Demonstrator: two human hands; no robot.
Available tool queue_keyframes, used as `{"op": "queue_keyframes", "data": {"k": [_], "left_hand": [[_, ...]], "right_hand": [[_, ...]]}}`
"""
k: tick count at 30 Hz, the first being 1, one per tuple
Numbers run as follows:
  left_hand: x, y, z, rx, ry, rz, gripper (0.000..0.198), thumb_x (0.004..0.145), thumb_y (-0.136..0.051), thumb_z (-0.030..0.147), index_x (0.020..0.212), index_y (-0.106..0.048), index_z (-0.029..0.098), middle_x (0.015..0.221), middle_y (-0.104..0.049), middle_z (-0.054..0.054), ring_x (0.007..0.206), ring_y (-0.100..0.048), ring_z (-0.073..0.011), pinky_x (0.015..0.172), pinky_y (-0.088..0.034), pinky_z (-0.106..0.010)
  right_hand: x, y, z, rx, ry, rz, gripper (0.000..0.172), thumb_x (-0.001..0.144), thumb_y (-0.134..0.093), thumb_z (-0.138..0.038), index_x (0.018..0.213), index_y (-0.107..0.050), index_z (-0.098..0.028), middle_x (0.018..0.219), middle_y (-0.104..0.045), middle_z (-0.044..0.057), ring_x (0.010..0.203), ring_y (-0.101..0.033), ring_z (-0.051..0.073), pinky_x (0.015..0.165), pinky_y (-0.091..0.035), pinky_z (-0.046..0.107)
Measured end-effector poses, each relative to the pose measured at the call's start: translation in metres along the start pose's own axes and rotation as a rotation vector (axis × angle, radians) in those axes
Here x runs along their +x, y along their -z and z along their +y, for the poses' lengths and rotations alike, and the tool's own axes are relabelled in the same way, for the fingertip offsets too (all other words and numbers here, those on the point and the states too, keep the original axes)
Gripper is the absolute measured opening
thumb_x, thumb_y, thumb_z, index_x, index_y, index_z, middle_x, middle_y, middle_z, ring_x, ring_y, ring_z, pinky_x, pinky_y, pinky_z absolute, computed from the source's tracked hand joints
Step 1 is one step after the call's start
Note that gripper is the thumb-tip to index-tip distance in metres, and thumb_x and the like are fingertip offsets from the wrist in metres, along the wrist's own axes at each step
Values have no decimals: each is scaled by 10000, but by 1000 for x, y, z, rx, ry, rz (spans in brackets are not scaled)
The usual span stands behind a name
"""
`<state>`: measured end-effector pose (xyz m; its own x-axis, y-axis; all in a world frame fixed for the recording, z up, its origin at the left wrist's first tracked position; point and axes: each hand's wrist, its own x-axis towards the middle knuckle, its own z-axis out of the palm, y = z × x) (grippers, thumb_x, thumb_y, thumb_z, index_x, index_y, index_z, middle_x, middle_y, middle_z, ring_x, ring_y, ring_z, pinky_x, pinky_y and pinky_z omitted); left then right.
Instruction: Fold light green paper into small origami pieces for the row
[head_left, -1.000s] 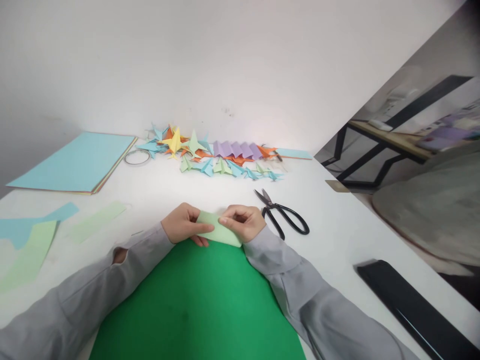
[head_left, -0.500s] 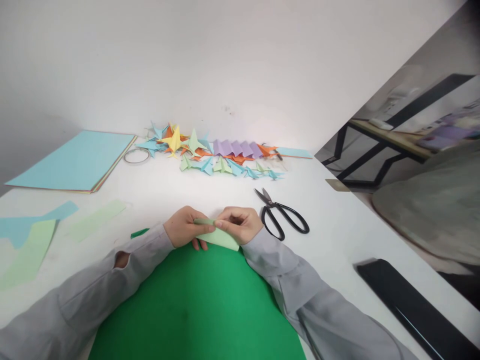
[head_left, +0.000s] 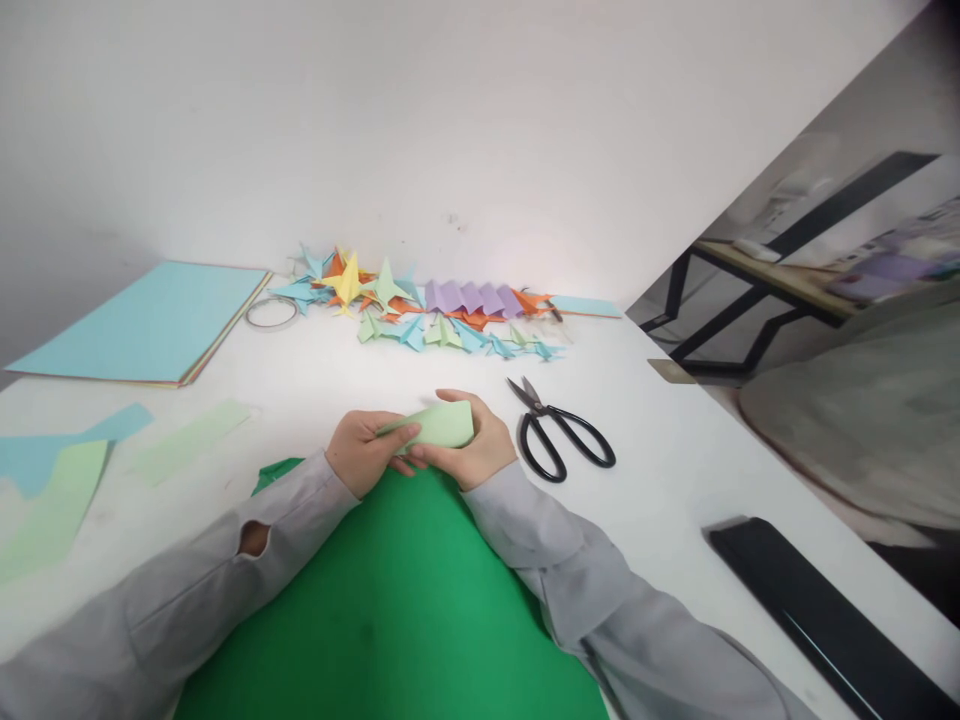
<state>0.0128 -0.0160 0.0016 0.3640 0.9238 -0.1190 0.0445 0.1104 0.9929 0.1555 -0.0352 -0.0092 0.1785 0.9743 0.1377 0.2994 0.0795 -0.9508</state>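
Note:
A piece of light green paper [head_left: 444, 424] is held between both hands above the white table, in front of the green cloth over my body. My left hand [head_left: 365, 450] pinches its left end, thumb on top. Around its right end curls my right hand [head_left: 480, 445], with the thumb along the lower edge and fingers behind. The fingertips of both hands nearly meet under the paper. Black-handled scissors [head_left: 564, 425] lie just right of my right hand, blades slightly apart.
Folded paper figures [head_left: 386, 287] and purple pleated paper [head_left: 472, 298] line the wall. A blue paper stack [head_left: 150, 320] and a ring [head_left: 271, 312] are at back left, green scraps [head_left: 191, 440] nearer. A black long object [head_left: 817, 610] lies at right.
The light green paper has been lifted and turned, so its broad face now shows. My right hand has opened out around its right end, and the left hand has shifted slightly.

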Motion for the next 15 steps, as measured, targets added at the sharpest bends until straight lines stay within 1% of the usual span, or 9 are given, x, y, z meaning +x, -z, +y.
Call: {"op": "queue_keyframes", "data": {"k": [2,5,9,12,15], "left_hand": [[0,-1,0,21,1,5,212,670,-635,342,635,-668,135,532,-650,-21,518,-625,-162,509,-540,-270],[-1,-2,0,43,-4,10,194,680,-627,333,646,-679,149,544,-658,-15,536,-633,-157,539,-544,-258],[0,-1,-1,27,-9,9,184,687,-620,327,676,-691,158,574,-667,-10,563,-640,-159,552,-546,-257],[1,1,-1,7,22,10,202,673,-633,343,680,-692,149,552,-659,-13,544,-636,-160,555,-547,-267],[1,2,0,-40,49,-10,237,646,-656,366,675,-686,133,523,-648,-20,527,-633,-169,560,-552,-290]], "right_hand": [[0,0,-2,-40,-22,5,603,437,-772,-260,1000,-580,-165,760,-608,9,641,-529,140,615,-458,279],[0,0,-4,-42,-61,8,549,449,-755,-252,968,-598,-165,686,-593,-9,586,-508,127,571,-450,267],[2,0,-1,59,-101,3,513,444,-754,-257,924,-600,-163,653,-595,-11,550,-510,120,515,-442,249],[4,1,2,120,-114,-15,512,434,-768,-259,908,-600,-161,613,-599,-10,536,-522,127,474,-438,240],[6,2,6,171,-103,-42,433,418,-786,-274,798,-622,-147,625,-625,8,544,-545,135,481,-449,243]]}}
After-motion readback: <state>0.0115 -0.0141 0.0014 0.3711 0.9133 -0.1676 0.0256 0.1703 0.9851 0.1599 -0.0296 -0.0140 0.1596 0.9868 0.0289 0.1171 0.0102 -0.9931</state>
